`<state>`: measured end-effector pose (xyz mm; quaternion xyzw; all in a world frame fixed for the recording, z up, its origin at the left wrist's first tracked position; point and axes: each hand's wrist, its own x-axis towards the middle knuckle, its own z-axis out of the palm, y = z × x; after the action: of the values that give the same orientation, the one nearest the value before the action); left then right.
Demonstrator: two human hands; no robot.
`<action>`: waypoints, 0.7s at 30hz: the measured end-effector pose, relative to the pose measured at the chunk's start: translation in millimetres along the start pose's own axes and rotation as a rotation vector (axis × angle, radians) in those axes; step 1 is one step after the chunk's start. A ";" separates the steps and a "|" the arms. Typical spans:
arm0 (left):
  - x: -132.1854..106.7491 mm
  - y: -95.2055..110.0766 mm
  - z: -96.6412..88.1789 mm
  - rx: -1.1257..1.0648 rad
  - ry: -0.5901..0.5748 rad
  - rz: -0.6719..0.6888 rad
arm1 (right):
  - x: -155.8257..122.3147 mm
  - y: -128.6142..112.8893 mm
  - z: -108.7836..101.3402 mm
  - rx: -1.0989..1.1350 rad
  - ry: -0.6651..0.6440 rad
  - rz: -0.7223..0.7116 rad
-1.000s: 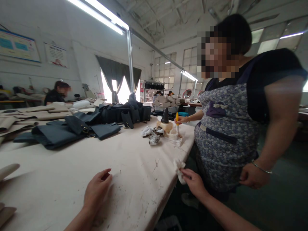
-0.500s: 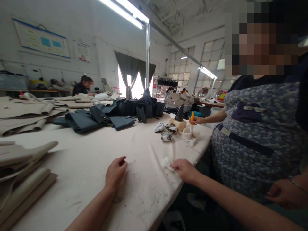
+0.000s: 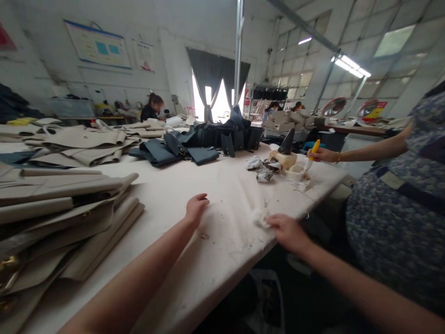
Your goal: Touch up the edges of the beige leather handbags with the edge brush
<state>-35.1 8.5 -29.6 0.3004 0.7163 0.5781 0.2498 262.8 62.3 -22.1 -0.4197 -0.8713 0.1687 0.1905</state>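
My right hand (image 3: 287, 231) pinches a crumpled white cloth wad (image 3: 259, 218) against the pale-covered table (image 3: 167, 199) near its right edge. The wad is slightly blurred. To its left, my left hand (image 3: 197, 208) is at the tabletop with its fingers curled together and nothing visible in them. Small dark specks lie on the cover between my two hands. Beyond the white wad sit stained, crumpled rags (image 3: 263, 169), next to a yellowish block with a dark cone-shaped piece (image 3: 287, 141) on it.
At right, a co-worker's hand (image 3: 325, 155) holds a yellow-handled brush (image 3: 314, 149) over a small white tub (image 3: 295, 171). Dark blue bag pieces (image 3: 160, 150) are heaped at the table's back. Beige bag pieces (image 3: 79, 199) are stacked at left. A metal pole (image 3: 238, 55) rises behind.
The view has turned left and tilted down, so the scene sits further right and higher. My right hand still grips the white wad, which stays near the table edge.
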 end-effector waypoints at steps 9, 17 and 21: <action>-59.5 2.5 -132.5 0.501 -0.037 0.223 | -21.9 -20.7 9.4 -0.065 0.054 -0.443; -139.6 -38.6 -160.1 1.147 -0.239 0.232 | 94.9 33.2 -28.0 -0.277 0.018 0.119; -152.6 -48.6 -150.1 1.343 -0.349 0.257 | 38.8 -21.9 12.5 -0.217 -0.158 -0.161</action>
<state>-41.8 -210.4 -44.5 0.5602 0.8265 -0.0204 0.0513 219.9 78.6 -15.6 -0.3522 -0.9274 0.0904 0.0877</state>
